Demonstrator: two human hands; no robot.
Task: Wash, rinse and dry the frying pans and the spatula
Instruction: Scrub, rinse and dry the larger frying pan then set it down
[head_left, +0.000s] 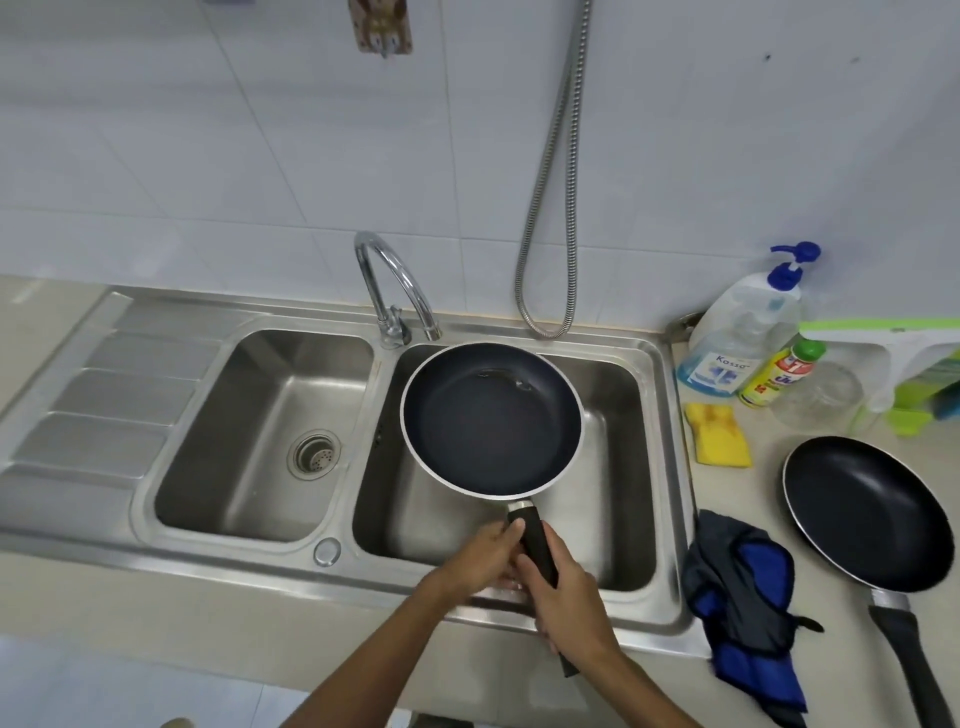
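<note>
Pan in hand: we grip the frying pan (492, 418) by its handle with right hand (569, 597) and left hand (480, 564), over the right sink basin (631, 467).
Bench: second frying pan (865, 512), yellow sponge (718, 434), blue cloth (743, 597).

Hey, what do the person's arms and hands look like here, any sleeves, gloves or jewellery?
Both forearms are bare as far as the picture shows, with no sleeves in view. The left hand and right hand are bare too: no gloves, and no rings, watch or bracelet visible on the sides facing the camera.

Left basin (260, 415) open; right pan-filled (491, 421).
</note>
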